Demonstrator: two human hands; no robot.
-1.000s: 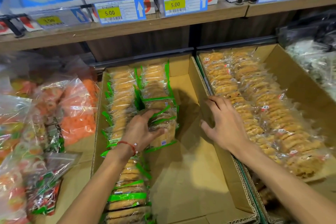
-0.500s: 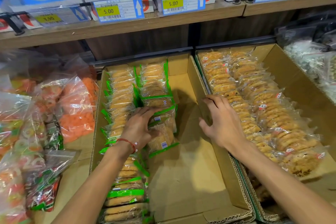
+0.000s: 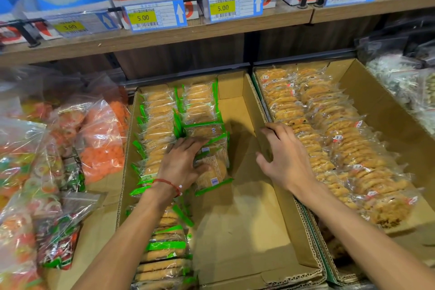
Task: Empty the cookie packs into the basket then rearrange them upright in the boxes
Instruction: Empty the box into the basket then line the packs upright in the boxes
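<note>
Cookie packs in clear wrap with green edges [image 3: 200, 110] stand in two rows in the brown cardboard box [image 3: 247, 231], and the shorter row ends under the left hand [image 3: 183, 167]. A second ago that hand clasped the row's end. Now its fingers lie spread over the tops, pressing rather than clasping, and the front pack [image 3: 213, 172], beside its thumb, has tipped forward with its face showing. The right hand [image 3: 286, 162] has stayed put, fingers hooked over the side wall [image 3: 292, 223], thumb inside. The row's end looks to be slumping, so it likely needs standing up again before more packs fill the bare floor nearer the wrists.
</note>
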